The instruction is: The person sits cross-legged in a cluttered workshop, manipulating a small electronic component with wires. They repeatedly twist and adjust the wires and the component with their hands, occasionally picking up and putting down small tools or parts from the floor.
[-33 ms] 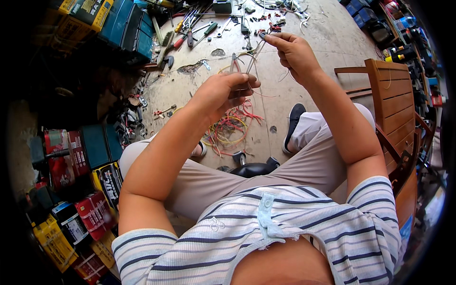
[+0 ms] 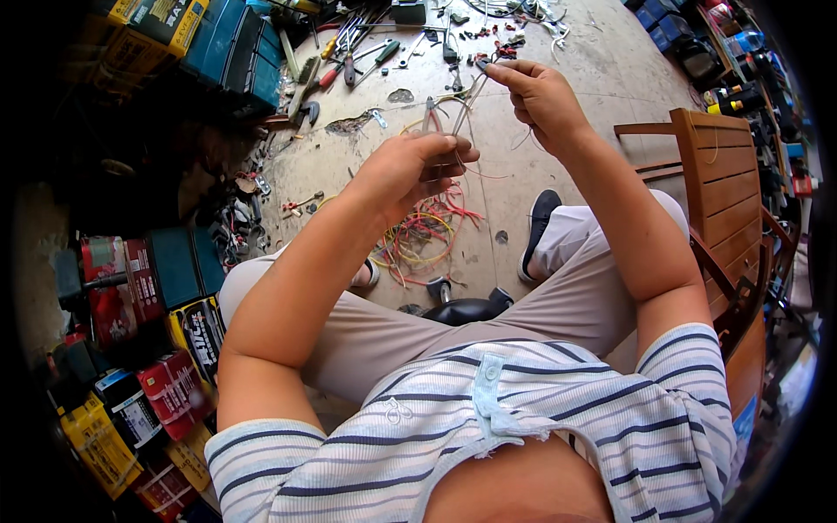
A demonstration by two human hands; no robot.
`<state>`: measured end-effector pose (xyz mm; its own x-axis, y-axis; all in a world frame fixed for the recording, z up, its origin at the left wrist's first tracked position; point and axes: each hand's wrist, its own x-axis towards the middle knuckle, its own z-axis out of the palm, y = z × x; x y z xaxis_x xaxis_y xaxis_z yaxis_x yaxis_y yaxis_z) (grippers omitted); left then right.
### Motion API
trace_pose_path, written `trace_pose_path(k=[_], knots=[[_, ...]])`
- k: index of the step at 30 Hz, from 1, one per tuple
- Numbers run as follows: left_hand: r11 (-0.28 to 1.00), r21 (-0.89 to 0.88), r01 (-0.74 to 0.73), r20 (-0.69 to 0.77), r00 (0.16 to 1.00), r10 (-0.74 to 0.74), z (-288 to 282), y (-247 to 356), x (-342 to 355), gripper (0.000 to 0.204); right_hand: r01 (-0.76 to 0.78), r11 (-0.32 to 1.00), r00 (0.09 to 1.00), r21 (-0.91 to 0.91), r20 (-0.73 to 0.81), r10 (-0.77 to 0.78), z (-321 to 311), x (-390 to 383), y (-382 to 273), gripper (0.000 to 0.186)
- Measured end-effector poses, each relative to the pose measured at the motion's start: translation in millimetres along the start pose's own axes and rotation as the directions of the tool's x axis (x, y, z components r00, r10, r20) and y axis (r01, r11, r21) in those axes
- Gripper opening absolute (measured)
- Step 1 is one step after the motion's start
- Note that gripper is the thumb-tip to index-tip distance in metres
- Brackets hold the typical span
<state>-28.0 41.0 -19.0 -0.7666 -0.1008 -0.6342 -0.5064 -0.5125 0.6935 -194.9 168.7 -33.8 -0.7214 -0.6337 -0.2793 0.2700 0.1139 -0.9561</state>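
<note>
My left hand (image 2: 423, 164) is closed with thumb and fingertips around some thin greyish wires (image 2: 469, 103). From there the wires slant up to my right hand (image 2: 542, 103), where thumb and forefinger pinch them beside a small dark end piece (image 2: 483, 64). A thin loose strand hangs under each hand. Just beyond my left fingers is a slim tool with reddish handles (image 2: 430, 104), partly hidden by that hand. Below the hands, a tangle of red and yellow wires (image 2: 427, 231) lies on the floor between my feet.
Screwdrivers (image 2: 349, 71) and small parts are scattered on the far floor. Stacked boxes (image 2: 179, 383) and blue-green cases (image 2: 253, 65) line the left. A slatted wooden chair (image 2: 719, 187) stands close by my right arm, with cluttered shelves (image 2: 763, 87) beyond it.
</note>
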Motion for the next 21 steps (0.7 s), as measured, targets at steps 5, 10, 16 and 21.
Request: trace_pose_path(k=[5,10,16,21], knots=[[0.999,0.047,-0.011,-0.029,0.999,0.013,-2.6,-3.1,3.8,0.025,-0.02,1.0,1.0,0.002,0.001,0.02,-2.5,2.3,2.7,0.017],[0.985,0.158,-0.072,0.003,0.997,0.072,-4.0,-4.7,4.6,0.023,-0.028,0.999,0.999,-0.021,0.017,0.029,1.6,-1.8,-1.0,0.017],[0.961,0.252,-0.119,0.035,0.993,0.113,-3.5,-6.6,8.5,0.022,-0.052,0.997,0.999,-0.054,0.013,0.053,-0.9,-0.3,0.4,0.019],[0.956,0.282,-0.083,0.047,0.996,0.073,-4.8,-5.7,7.8,0.024,-0.114,0.992,0.992,-0.046,0.056,0.117,-2.9,-3.3,-6.8,0.019]])
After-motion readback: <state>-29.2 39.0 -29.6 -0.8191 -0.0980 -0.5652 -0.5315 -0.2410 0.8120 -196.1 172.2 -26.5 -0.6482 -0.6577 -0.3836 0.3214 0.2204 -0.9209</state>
